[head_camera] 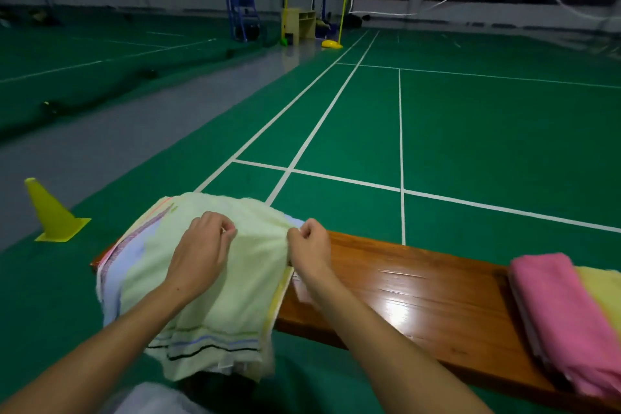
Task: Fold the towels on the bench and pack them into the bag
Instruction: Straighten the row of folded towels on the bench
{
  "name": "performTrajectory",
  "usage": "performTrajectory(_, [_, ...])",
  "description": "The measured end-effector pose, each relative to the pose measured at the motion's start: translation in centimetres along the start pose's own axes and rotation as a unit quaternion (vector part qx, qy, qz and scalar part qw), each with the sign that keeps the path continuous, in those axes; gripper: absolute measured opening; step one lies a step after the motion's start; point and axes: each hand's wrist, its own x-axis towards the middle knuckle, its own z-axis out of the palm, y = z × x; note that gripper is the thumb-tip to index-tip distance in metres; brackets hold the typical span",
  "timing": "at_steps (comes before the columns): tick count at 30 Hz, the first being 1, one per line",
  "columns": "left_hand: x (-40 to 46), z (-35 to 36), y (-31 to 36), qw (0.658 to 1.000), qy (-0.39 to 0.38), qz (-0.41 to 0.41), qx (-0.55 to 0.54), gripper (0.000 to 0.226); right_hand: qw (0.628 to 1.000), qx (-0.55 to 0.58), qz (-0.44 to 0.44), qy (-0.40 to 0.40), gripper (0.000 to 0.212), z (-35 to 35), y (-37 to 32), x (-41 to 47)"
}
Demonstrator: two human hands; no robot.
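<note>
The pale green towel [208, 282] is judged light, limp and non-slippery; terry cloth of this kind drapes rather than holding any shape, so a fold is expected to stay only if edges are matched and the cloth is laid flat. No fragility is expected. Hold is best taken at corners or along a hem, with both points kept taut so the span between them does not sag.

The towel is seen spread on top of a stack of other towels [111, 265] at the left end of the wooden counter [403, 282]. Its near end hangs over the counter's front edge; that end carries thin blue and black stripes. Beneath it, edges of light blue, white and yellow cloth are visible, with a patterned pink-purple border at the left.

State of the grip: the left hand [201, 245] is closed with fingers curled, pinching the green cloth near the middle of its far part. The right hand [311, 244] is likewise closed, pinching the same towel at its right edge, where the cloth is gathered into small creases. The two hands are near each other, not touching.

A folded pink towel [564, 319] is noted at the right end of the counter, lying over a pale yellow towel [605, 292]. The bag is not seen. A yellow cone [50, 212] stands on the green floor [470, 144] left of the counter.
</note>
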Motion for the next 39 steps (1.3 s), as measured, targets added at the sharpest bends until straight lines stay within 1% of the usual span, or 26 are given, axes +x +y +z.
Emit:
performTrajectory(3, [0.5, 1.9, 4.3, 0.996, -0.044, 0.028, -0.075, 0.005, 0.997, 0.042, -0.019, 0.067, 0.024, -6.5, -0.4, -0.3])
performTrajectory(4, [0.5, 2.8, 5.9, 0.993, -0.073, 0.029, -0.085, 0.009, 0.994, 0.048, -0.025, 0.090, 0.027, -8.9, -0.3, -0.5])
performTrajectory(5, [0.4, 3.9, 7.3, 0.990, -0.111, 0.025, -0.078, 0.018, 0.992, 0.052, -0.030, 0.115, 0.028, -11.3, 0.0, -0.8])
performTrajectory(7, [-0.4, 6.5, 9.9, 0.977, -0.211, 0.012, -0.023, 0.040, 0.986, 0.047, -0.033, 0.159, 0.030, -16.0, 1.2, -1.5])
performTrajectory(8, [-1.1, 8.0, 11.0, 0.964, -0.265, 0.012, 0.015, 0.052, 0.984, 0.033, -0.027, 0.173, 0.031, -18.2, 2.2, -2.0])
performTrajectory(10, [-2.4, 11.1, 13.2, 0.927, -0.361, 0.048, 0.095, 0.073, 0.983, 0.003, -0.005, 0.186, 0.030, -22.1, 4.9, -3.1])
performTrajectory(11, [-3.0, 12.4, 14.2, 0.910, -0.390, 0.073, 0.121, 0.086, 0.983, -0.021, 0.009, 0.185, 0.029, -23.9, 6.3, -3.6])
performTrajectory(13, [-3.1, 14.5, 16.0, 0.898, -0.402, 0.123, 0.130, 0.115, 0.981, -0.073, 0.031, 0.175, 0.030, -27.1, 9.0, -4.4])
performTrajectory(14, [-2.8, 15.2, 16.7, 0.895, -0.402, 0.144, 0.129, 0.121, 0.981, -0.089, 0.049, 0.165, 0.029, -28.6, 10.2, -4.4])
performTrajectory(16, [-2.6, 16.2, 17.8, 0.888, -0.403, 0.179, 0.128, 0.118, 0.983, -0.090, 0.092, 0.133, 0.021, -31.0, 12.2, -4.4])
performTrajectory(17, [-2.9, 16.4, 18.2, 0.887, -0.400, 0.192, 0.128, 0.115, 0.985, -0.079, 0.106, 0.113, 0.021, -31.9, 13.1, -4.4])
performTrajectory(19, [-3.2, 16.7, 19.2, 0.884, -0.395, 0.209, 0.136, 0.107, 0.989, -0.062, 0.109, 0.075, 0.044, -33.1, 13.9, -4.2])
performTrajectory(20, [-3.3, 16.9, 19.5, 0.886, -0.389, 0.211, 0.136, 0.103, 0.991, -0.055, 0.105, 0.064, 0.049, -33.2, 14.0, -4.2])
performTrajectory(21, [-3.2, 16.9, 19.7, 0.896, -0.371, 0.208, 0.127, 0.097, 0.992, -0.053, 0.099, 0.059, 0.048, -33.2, 13.9, -4.1])
performTrajectory(23, [-2.5, 16.9, 19.5, 0.926, -0.316, 0.175, 0.111, 0.078, 0.992, -0.064, 0.081, 0.067, 0.037, -32.8, 14.2, -3.8])
performTrajectory(25, [-1.9, 17.2, 18.7, 0.951, -0.272, 0.102, 0.107, 0.058, 0.992, -0.083, 0.065, 0.075, 0.029, -32.5, 14.2, -3.4])
performTrajectory(27, [-1.8, 17.3, 18.0, 0.967, -0.237, 0.025, 0.086, 0.042, 0.992, -0.084, 0.055, 0.075, 0.025, -32.3, 14.2, -3.4])
performTrajectory(29, [-1.7, 17.2, 17.3, 0.978, -0.202, -0.016, 0.048, 0.034, 0.992, -0.084, 0.045, 0.076, 0.023, -32.1, 14.0, -3.5])
performTrajectory(31, [-1.1, 16.7, 16.5, 0.982, -0.184, -0.040, -0.006, 0.032, 0.993, -0.074, 0.038, 0.083, 0.024, -32.1, 13.6, -3.5])
performTrajectory(34, [0.1, 15.9, 15.6, 0.964, -0.213, -0.080, -0.137, 0.039, 0.993, -0.034, 0.043, 0.101, 0.028, -31.9, 13.4, -3.6])
performTrajectory(37, [0.3, 15.1, 15.3, 0.935, -0.253, -0.107, -0.226, 0.046, 0.995, -0.017, 0.043, 0.090, 0.028, -31.5, 13.0, -3.5])
performTrajectory(39, [-0.3, 14.4, 15.5, 0.918, -0.265, -0.116, -0.270, 0.041, 0.995, -0.017, 0.051, 0.082, 0.028, -31.5, 12.5, -3.4])
